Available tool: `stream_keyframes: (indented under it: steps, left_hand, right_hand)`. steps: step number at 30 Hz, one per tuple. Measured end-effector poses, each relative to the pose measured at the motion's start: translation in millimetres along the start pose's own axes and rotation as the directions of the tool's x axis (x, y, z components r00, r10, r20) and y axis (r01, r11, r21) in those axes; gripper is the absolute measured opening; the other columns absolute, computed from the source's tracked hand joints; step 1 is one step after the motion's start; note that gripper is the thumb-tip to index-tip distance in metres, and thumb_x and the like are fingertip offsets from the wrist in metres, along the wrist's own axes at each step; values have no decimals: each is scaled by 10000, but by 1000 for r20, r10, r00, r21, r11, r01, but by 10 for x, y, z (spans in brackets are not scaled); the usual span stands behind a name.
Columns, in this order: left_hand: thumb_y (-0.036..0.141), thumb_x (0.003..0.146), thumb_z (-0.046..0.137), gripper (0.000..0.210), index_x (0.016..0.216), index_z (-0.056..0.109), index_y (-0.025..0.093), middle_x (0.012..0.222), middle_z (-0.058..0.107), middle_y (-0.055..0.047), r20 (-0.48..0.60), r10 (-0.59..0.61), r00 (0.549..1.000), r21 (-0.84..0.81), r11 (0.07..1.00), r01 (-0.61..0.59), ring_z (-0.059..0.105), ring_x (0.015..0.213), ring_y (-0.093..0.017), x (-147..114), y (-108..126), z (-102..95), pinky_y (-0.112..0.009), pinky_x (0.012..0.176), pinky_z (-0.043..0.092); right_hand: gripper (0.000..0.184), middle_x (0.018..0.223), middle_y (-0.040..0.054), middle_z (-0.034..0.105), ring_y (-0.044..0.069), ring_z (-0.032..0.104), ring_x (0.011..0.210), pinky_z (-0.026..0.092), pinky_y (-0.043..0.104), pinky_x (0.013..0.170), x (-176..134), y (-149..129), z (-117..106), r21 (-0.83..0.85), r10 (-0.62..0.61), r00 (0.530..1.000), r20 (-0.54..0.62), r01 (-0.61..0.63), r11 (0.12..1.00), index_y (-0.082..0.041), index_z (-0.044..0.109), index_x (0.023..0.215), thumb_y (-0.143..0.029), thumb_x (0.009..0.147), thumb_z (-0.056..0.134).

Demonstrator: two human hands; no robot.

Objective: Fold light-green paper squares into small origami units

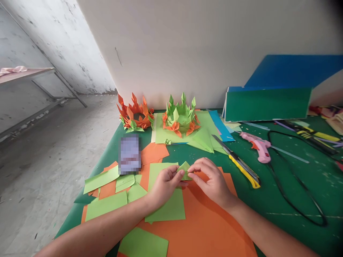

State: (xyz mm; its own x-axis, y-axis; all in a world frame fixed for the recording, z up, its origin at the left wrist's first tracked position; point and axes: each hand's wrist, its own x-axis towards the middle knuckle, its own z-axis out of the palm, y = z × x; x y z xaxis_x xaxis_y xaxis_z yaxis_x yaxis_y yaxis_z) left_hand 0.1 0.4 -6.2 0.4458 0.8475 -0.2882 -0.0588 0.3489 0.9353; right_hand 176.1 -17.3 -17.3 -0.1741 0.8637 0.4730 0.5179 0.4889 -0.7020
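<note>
A small folded piece of green paper [183, 169] is held up between my two hands, its top coming to a point. My left hand [167, 182] pinches its left side between thumb and fingers. On the other side, the thumb and fingertips of my right hand [207, 176] close on its right edge. Below the hands lie a large orange paper sheet [209, 221] and a green paper sheet [166, 207]. Behind them stand a green folded-paper crown [180, 116] with orange flowers and an orange folded-paper crown [135, 112] with green pieces.
To the right lie a yellow utility knife [238, 164] with its blade out, a pink glue gun [258, 146] and its looping black cord [292, 175]. Loose green paper pieces [107, 205] cover the left side near a blurred-out rectangular object [130, 155]. A green board [268, 105] leans behind.
</note>
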Motion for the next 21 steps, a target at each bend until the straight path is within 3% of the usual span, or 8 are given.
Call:
stream_keyframes:
  steps: [7,11,21]
  left_hand:
    - [513,791,648,369,817,584,150,786,568,2,2,41,999,56,998,-41,666,777,-168,-12,-22,18,-328,746,575]
    - [505,792,650,362,790,575,151,745,542,18,-15,42,999,54,998,-41,662,750,-156,-12,-37,20,-326,745,577]
    - [413,727,748,328,888,632,152,787,655,-10,28,54,998,20,998,-54,632,755,-144,4,-18,17,-283,747,537]
  right_hand:
    - [136,772,20,532,180,523,759,465,316,691,1,-42,41,82,115,993,-2,-114,990,-222,544,775,-210,911,546]
    - [137,767,17,518,179,512,757,451,314,689,4,-47,55,73,117,993,-18,-115,991,-220,533,773,-204,908,544]
    - [137,776,10,509,168,505,759,440,293,685,-14,-71,64,89,109,994,-18,-107,990,-218,526,774,-152,892,545]
